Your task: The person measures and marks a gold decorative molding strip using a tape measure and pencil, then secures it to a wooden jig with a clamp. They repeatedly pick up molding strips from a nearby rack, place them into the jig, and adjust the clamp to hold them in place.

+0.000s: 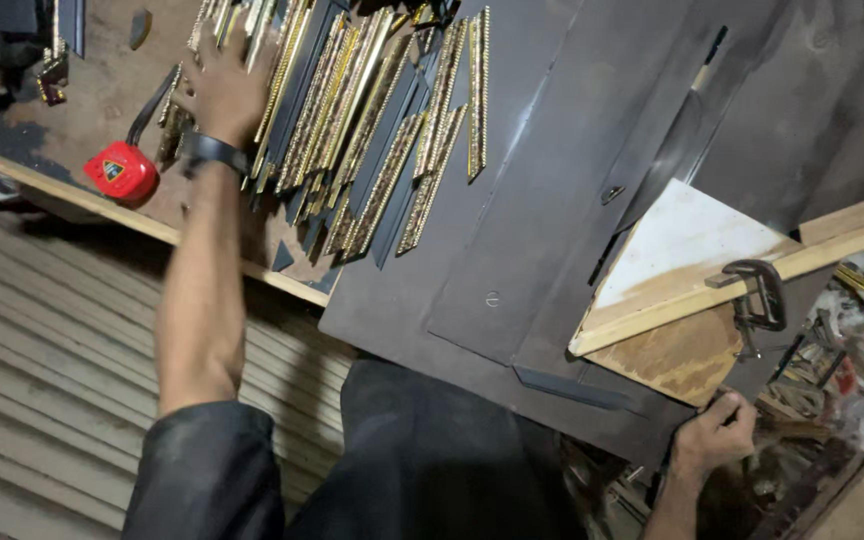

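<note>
Your left hand (224, 85) lies open and flat on the fanned stack of cut gilt frame mouldings (372, 120) beside the red tape measure (122, 172), none lifted yet, while your right hand (717, 432) grips the dark saw table's edge (642, 440).

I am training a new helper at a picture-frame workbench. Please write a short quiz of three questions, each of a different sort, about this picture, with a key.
1. True or false: the left hand rests on the pile of gold and black frame mouldings.
2. Which thing lies nearest the left wrist? A) the red tape measure B) the metal clamp C) the white board
3. Fill the gap: the right hand grips the near edge of the dark saw table, just below the wooden ____ that the clamp holds.

Key: 1 true; 2 A; 3 fence.
</note>
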